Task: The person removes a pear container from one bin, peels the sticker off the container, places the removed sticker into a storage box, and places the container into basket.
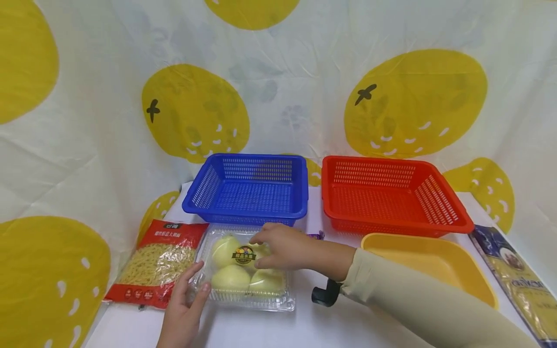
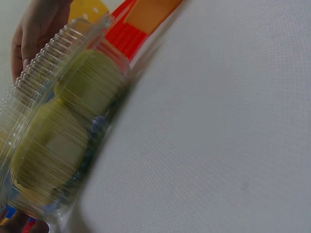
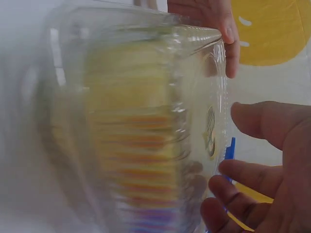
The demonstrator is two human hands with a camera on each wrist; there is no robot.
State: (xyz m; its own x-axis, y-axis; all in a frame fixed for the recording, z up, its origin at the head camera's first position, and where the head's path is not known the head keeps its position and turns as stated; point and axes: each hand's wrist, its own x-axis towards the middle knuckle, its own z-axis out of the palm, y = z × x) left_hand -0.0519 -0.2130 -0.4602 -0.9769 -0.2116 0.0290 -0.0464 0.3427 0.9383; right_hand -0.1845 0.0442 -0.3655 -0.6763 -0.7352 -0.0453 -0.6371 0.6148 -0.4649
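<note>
A clear plastic clamshell box (image 1: 285, 303) of pale yellow-green round fruits (image 1: 230, 279), with a round dark label (image 1: 244, 255) on its lid, lies on the white table. My left hand (image 1: 184, 302) is at the box's front left corner, thumb and forefinger spread along its side. Over the lid's right half reaches my right hand (image 1: 285, 246), its fingers loosely bent and the thumb apart from them. In the right wrist view the right fingertips (image 3: 221, 187) are close to the lid; whether they touch it, I cannot tell. The lid is down.
Behind the box stand a blue basket (image 1: 300, 212) and a red basket (image 1: 330, 215). A yellow tray (image 1: 489, 295) is at right, beside a dark blue and gold packet (image 1: 518, 275). Left of the box lies a red pasta bag (image 1: 158, 261). A small purple item (image 1: 319, 235) shows behind the right arm.
</note>
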